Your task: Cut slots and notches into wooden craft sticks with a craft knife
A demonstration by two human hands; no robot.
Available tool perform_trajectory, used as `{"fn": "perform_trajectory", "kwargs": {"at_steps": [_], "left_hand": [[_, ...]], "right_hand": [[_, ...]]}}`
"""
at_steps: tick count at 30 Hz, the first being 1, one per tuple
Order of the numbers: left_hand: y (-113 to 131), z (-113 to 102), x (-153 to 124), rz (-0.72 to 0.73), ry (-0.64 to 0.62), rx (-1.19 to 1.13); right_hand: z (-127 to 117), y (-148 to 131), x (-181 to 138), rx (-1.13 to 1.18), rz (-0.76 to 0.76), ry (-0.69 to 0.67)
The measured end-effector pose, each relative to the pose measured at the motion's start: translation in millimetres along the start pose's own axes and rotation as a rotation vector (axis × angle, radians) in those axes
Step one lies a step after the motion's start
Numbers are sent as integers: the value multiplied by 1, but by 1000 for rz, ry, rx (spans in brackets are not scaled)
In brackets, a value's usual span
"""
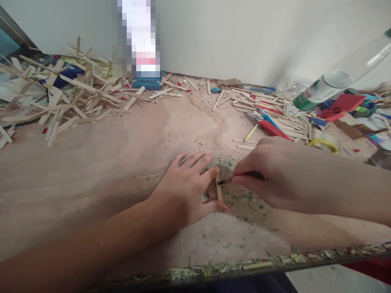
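My left hand (185,189) lies over a small wooden piece (219,191), pressing it onto the table. Its thumb and index finger grip the two ends of a narrow wooden strip, while the other fingers spread forward. Most of the piece is hidden beneath the palm. My right hand (264,173) pinches a thin brownish tool (226,180); its dark tip meets the strip between my left thumb and index finger. The tool's exact kind is unclear, and its rear end is covered by the hand. Green flecks (250,196) are scattered around the piece.
A heap of wooden craft sticks (70,95) covers the back left. More sticks (275,110) lie at the back right, near a tilted plastic bottle (324,91), a red-and-blue tool (273,125) and red scraps (343,106). Debris lines the table's front edge (226,268).
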State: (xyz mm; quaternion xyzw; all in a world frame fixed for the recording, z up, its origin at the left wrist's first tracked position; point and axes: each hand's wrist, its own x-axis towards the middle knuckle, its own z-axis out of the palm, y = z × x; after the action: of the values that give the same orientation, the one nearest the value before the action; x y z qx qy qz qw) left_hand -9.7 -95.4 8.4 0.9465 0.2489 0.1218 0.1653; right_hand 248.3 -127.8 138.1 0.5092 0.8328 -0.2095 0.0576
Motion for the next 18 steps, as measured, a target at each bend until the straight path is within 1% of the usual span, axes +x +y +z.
{"fn": "perform_trajectory", "kwargs": {"at_steps": [3, 6, 9, 13, 18], "left_hand": [[2, 6, 0, -21, 34, 16], [3, 14, -1, -35, 85, 28], [2, 19, -3, -26, 119, 29], [1, 19, -5, -15, 143, 29], [2, 16, -6, -5, 157, 23]], "right_hand": [[-2, 3, 3, 170, 22, -49], [1, 13, -2, 306, 31, -68], [7, 28, -9, 379, 35, -79], [19, 49, -15, 482, 69, -75], [31, 59, -21, 548, 121, -52]]}}
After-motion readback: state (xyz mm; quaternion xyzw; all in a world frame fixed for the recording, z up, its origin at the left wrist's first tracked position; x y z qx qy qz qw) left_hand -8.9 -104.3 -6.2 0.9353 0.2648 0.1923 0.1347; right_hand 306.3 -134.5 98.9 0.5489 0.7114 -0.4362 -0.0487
